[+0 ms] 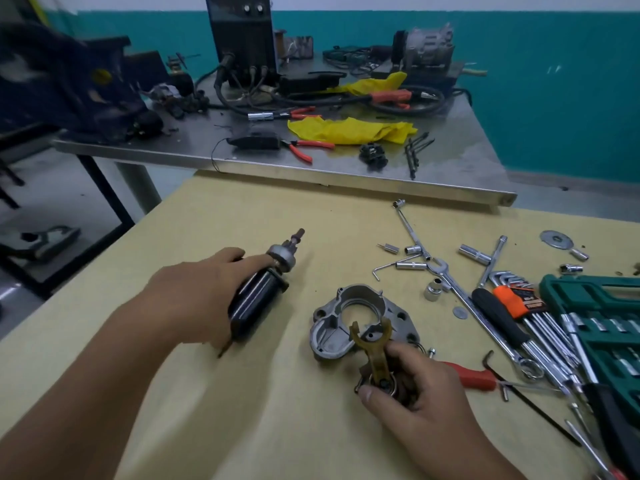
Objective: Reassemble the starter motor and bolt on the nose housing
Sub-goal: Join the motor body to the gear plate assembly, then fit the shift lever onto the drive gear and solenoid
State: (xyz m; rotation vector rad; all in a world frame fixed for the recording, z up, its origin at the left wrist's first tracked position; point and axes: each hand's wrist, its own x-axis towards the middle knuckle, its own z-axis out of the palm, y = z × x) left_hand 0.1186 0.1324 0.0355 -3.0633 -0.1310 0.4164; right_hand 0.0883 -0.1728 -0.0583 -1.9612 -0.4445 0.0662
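Two hands: left (194,292) grips motor body (258,296) (right (415,386) pinches fork (372,344)).

Yellow worktop (214,216) in front, steel worktop (460,157) behind it against a teal wall (554,98). On the yellow one, right side: loose sockets (474,254), T-handle wrench (414,233), large washer (557,240), hex key set (516,296) in an orange holder, black-handled screwdriver (498,318), red-handled screwdriver (474,375), green socket case (602,320) at the edge. On the steel one: black welding machine (242,32) with cables, yellow rags (349,130), red-handled pliers (306,148), alternator (427,46) at the far right, dark blurred bulk at far left
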